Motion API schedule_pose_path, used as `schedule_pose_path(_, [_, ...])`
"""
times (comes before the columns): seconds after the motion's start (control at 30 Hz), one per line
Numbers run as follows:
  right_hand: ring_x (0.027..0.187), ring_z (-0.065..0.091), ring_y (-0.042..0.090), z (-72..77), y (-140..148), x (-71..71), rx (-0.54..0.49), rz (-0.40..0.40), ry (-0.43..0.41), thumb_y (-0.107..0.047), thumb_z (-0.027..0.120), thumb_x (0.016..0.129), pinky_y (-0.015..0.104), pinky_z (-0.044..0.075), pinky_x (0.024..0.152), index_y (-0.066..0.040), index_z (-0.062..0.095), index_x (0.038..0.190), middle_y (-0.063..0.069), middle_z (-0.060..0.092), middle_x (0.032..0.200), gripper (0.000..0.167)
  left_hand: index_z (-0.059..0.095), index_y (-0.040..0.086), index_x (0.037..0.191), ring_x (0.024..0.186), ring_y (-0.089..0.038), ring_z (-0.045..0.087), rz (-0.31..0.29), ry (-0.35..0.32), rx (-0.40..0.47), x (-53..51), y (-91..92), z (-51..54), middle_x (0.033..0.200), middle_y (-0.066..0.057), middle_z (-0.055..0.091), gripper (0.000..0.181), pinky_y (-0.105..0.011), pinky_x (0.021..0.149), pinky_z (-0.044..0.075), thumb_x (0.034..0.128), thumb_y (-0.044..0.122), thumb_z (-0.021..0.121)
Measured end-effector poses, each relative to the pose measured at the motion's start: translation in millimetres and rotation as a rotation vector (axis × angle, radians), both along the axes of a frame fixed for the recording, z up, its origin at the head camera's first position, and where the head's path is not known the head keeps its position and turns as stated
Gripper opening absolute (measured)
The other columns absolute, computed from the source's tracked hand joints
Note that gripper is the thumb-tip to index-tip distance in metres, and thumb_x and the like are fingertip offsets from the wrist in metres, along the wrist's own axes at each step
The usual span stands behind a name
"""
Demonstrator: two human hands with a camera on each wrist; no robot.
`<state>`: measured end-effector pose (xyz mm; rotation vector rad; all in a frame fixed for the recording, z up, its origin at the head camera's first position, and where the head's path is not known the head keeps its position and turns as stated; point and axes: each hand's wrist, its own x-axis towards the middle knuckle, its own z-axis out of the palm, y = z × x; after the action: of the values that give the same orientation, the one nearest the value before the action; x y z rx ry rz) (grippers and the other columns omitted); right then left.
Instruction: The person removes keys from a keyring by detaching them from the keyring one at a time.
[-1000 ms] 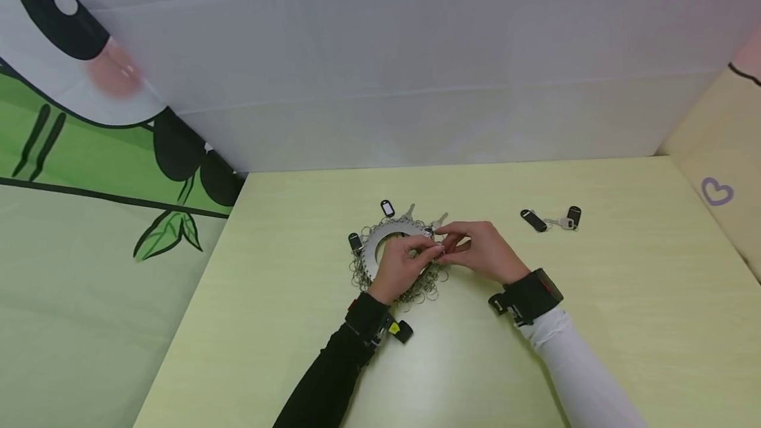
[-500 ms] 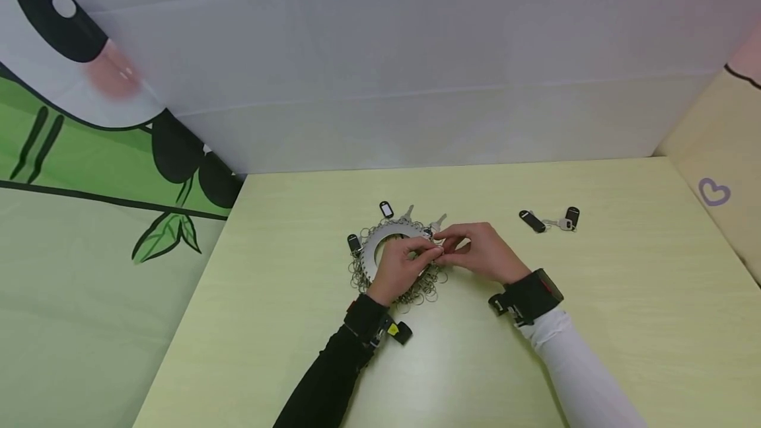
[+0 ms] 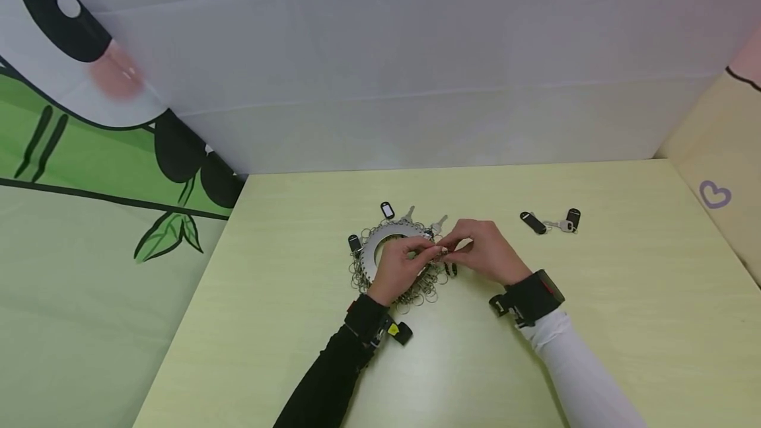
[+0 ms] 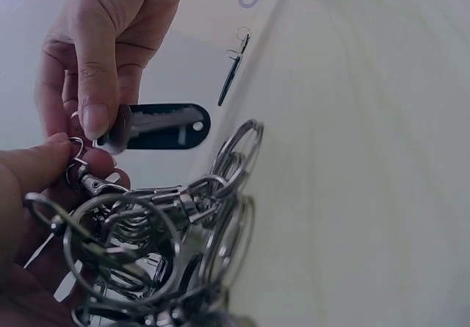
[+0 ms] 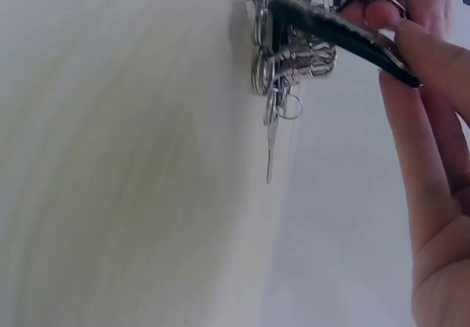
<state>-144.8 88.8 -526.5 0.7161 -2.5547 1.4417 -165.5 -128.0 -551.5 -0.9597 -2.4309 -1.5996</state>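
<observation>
A black tag (image 4: 165, 142) has emerged below the right hand (image 3: 486, 253), which pinches it and a key (image 4: 121, 130), while the left hand (image 3: 394, 271) pinches a clasp (image 4: 92, 184) near the toothed disc (image 3: 370, 251).

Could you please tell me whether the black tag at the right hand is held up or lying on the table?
Held up: the left wrist view shows the right hand pinching the black tag off the table.

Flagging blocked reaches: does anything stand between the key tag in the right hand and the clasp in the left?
Only fingertips crowd the spot; nothing else visible intervenes. In the left wrist view, the right hand holds the dark tag and key close to the clasp that the left hand pinches; the bunched rings show lower.
</observation>
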Motion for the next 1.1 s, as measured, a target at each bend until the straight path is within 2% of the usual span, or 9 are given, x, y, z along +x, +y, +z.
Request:
schedule_pose_path(0.13, [0.085, 0.068, 0.014, 2.7, 9.5, -1.7, 0.024, -0.071, 0.028, -0.003, 0.086, 0.083, 0.028, 0.062, 0.075, -0.014, 0.082, 0.096, -0.001, 0.07, 0.091, 0.018, 0.079, 0.004, 0.095, 0.075, -0.029, 0.072, 0.01, -0.03, -0.001, 1.3, 1.9, 0.4, 0.085, -0.011, 0.078, 0.01, -0.039, 0.069, 0.052, 0.0968, 0.011, 0.073])
schedule_pose_path(0.27, [0.087, 0.069, 0.019, 4.6, 24.4, -4.3, 0.066, -0.174, 0.018, -0.005, 0.086, 0.084, 0.034, 0.061, 0.079, -0.015, 0.082, 0.091, 0.0, 0.069, 0.09, 0.012, 0.078, -0.003, 0.095, 0.076, -0.036, 0.071, 0.027, -0.049, -0.003, 3.2, 3.4, 1.3, 0.085, -0.018, 0.077, 0.009, -0.042, 0.069, 0.052, 0.0959, 0.005, 0.072])
schedule_pose_path(0.4, [0.088, 0.07, 0.023, 6.2, 44.5, -5.1, 0.116, -0.271, -0.025, -0.008, 0.084, 0.087, 0.04, 0.057, 0.081, -0.014, 0.082, 0.091, 0.002, 0.071, 0.09, 0.008, 0.077, -0.006, 0.095, 0.076, -0.038, 0.069, 0.019, -0.056, 0.003, 10.2, 3.6, 13.5, 0.086, -0.02, 0.076, 0.01, -0.04, 0.068, 0.048, 0.0967, 0.003, 0.07])
schedule_pose_path(0.53, [0.09, 0.07, 0.027, 3.6, 66.7, -5.3, 0.149, -0.365, -0.042, -0.006, 0.078, 0.092, 0.039, 0.053, 0.08, -0.007, 0.082, 0.099, 0.008, 0.072, 0.093, 0.008, 0.078, -0.001, 0.097, 0.074, -0.029, 0.068, -0.014, -0.039, 0.0, 7.1, 0.0, 9.9, 0.086, -0.011, 0.077, 0.016, -0.034, 0.065, 0.045, 0.0998, 0.012, 0.07])
schedule_pose_path(0.63, [0.086, 0.067, 0.029, 0.5, 79.1, -5.0, 0.146, -0.457, -0.015, -0.002, 0.073, 0.094, 0.033, 0.049, 0.075, -0.003, 0.082, 0.102, 0.013, 0.073, 0.093, 0.012, 0.079, 0.003, 0.098, 0.073, -0.022, 0.068, -0.032, -0.033, -0.004, -0.6, -2.3, -1.9, 0.086, -0.004, 0.078, 0.019, -0.032, 0.064, 0.045, 0.1004, 0.02, 0.07])
schedule_pose_path(0.73, [0.081, 0.063, 0.029, -1.0, 86.0, -4.9, 0.136, -0.557, 0.023, -0.002, 0.071, 0.095, 0.03, 0.043, 0.07, -0.002, 0.082, 0.102, 0.017, 0.072, 0.091, 0.013, 0.079, 0.003, 0.098, 0.074, -0.023, 0.069, -0.034, -0.037, 0.003, -0.6, -2.2, -1.9, 0.087, -0.004, 0.078, 0.018, -0.032, 0.065, 0.046, 0.1, 0.02, 0.071])
schedule_pose_path(0.87, [0.086, 0.064, 0.036, -2.9, 91.9, -3.8, 0.105, -0.655, 0.036, -0.005, 0.068, 0.098, 0.033, 0.041, 0.071, 0.003, 0.08, 0.105, 0.023, 0.072, 0.094, 0.016, 0.079, 0.004, 0.098, 0.075, -0.022, 0.07, -0.03, -0.04, 0.007, 0.0, -2.5, -1.7, 0.086, -0.005, 0.078, 0.018, -0.032, 0.067, 0.048, 0.0995, 0.02, 0.071])
schedule_pose_path(1.0, [0.099, 0.068, 0.044, -4.3, 98.0, -3.4, 0.078, -0.698, -0.002, -0.007, 0.065, 0.101, 0.036, 0.046, 0.075, 0.006, 0.077, 0.11, 0.028, 0.072, 0.106, 0.02, 0.08, 0.004, 0.098, 0.077, -0.023, 0.071, -0.023, -0.053, 0.013, 0.8, -1.7, -1.3, 0.087, -0.007, 0.079, 0.017, -0.035, 0.068, 0.049, 0.0988, 0.019, 0.071])
schedule_pose_path(1.1, [0.107, 0.068, 0.045, -5.5, 102.9, -5.1, 0.087, -0.681, -0.067, -0.01, 0.063, 0.103, 0.033, 0.048, 0.076, 0.006, 0.075, 0.117, 0.029, 0.07, 0.116, 0.024, 0.079, 0.002, 0.098, 0.077, -0.028, 0.071, -0.021, -0.063, 0.023, 0.5, -0.7, -2.6, 0.087, -0.01, 0.078, 0.015, -0.037, 0.067, 0.047, 0.0982, 0.015, 0.072])
